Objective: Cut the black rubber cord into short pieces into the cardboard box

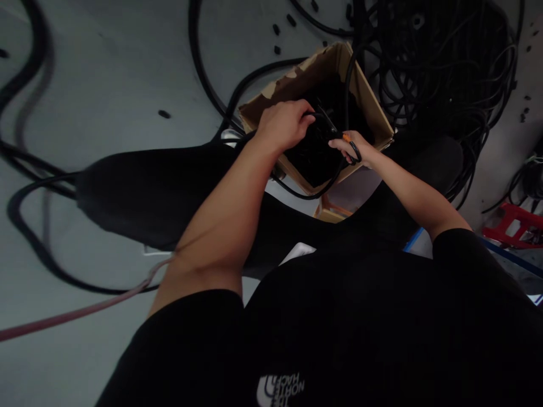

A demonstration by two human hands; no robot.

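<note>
An open cardboard box (373, 104) stands between my knees, with dark pieces inside that are too dim to make out. Over its left side, my left hand (286, 124) pinches a black cable (319, 115) near its end. My right hand (350, 147) is closed round the black and orange handles of a pair of scissors (347, 137). The blades point up and left over the box, close to the cable. Whether they touch it I cannot tell.
A big tangle of black cable (445, 62) lies beyond my right knee. Loose cable (25, 237) loops across the floor at left, near a reddish hose (85, 312). Short black pieces (164, 114) are scattered about. A red plastic object (511, 223) is at far right.
</note>
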